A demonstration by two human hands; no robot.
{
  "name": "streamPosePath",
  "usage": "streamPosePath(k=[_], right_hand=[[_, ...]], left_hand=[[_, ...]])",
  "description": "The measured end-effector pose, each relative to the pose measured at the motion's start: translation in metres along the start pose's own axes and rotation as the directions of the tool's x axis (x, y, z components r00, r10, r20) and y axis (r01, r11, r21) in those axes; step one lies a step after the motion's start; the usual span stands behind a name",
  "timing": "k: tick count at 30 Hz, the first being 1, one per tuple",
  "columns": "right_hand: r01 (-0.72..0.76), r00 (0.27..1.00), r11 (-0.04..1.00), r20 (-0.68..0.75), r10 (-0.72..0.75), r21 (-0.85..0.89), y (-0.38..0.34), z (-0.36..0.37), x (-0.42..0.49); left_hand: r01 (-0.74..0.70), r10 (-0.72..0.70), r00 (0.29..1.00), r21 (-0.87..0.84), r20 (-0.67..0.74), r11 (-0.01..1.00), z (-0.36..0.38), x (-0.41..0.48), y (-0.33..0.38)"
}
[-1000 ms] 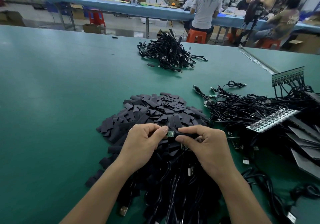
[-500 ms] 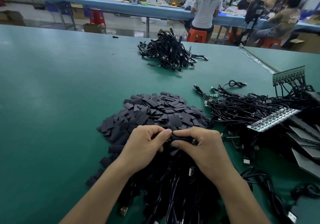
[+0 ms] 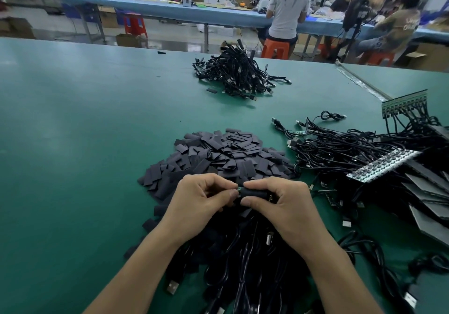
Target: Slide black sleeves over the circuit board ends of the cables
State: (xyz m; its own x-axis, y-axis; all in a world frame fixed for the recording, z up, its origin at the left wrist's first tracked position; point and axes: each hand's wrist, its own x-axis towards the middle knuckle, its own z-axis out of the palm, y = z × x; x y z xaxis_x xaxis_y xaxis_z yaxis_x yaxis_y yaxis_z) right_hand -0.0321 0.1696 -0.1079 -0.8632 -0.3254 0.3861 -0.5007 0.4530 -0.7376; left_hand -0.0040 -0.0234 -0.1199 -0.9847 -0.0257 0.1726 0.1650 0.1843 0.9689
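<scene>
The left hand [image 3: 201,199] and right hand [image 3: 286,206] meet low in the middle of the view, both with fingers curled. The right hand pinches a black sleeve [image 3: 255,193] between thumb and forefinger. The sleeve lies crosswise between the two hands. A small green tip of the circuit board end [image 3: 239,188] shows at the sleeve's left mouth, and the left hand's thumb and forefinger close on it there. The rest of the board is hidden inside the sleeve.

Under both wrists lies a dark bundle of cables [image 3: 243,265], with a USB plug [image 3: 173,287] sticking out at its left edge. Just beyond the hands a heap of loose sleeves [image 3: 230,155] spreads over the green desk [image 3: 73,143]. To the right is a tangle of black cables [image 3: 352,148], some ending in small green boards. A strip of joined boards [image 3: 384,165] rests on top of it and dark flat sheets [image 3: 432,192] lie beside it. A second board strip [image 3: 404,104] stands further back with wires hanging from it.

Well apart, near the desk's far edge, sits another pile of cables [image 3: 238,75]. Behind it, people sit on orange stools [image 3: 277,49] at a blue bench [image 3: 170,10].
</scene>
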Motion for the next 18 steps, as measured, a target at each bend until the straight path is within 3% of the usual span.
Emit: streamPosePath(k=[10, 18], right_hand=[[0.087, 0.995, 0.991, -0.038, -0.092, -0.103, -0.0018, -0.0004, 0.0012], [0.105, 0.995, 0.984, 0.016, -0.103, -0.143, -0.0023, 0.0012, 0.0014]], left_hand=[[-0.024, 0.021, 0.999, -0.066, -0.034, 0.998, 0.0027, 0.0015, 0.0003], [0.004, -0.005, 1.000, -0.081, -0.011, 0.997, 0.0031, 0.0020, -0.0003]])
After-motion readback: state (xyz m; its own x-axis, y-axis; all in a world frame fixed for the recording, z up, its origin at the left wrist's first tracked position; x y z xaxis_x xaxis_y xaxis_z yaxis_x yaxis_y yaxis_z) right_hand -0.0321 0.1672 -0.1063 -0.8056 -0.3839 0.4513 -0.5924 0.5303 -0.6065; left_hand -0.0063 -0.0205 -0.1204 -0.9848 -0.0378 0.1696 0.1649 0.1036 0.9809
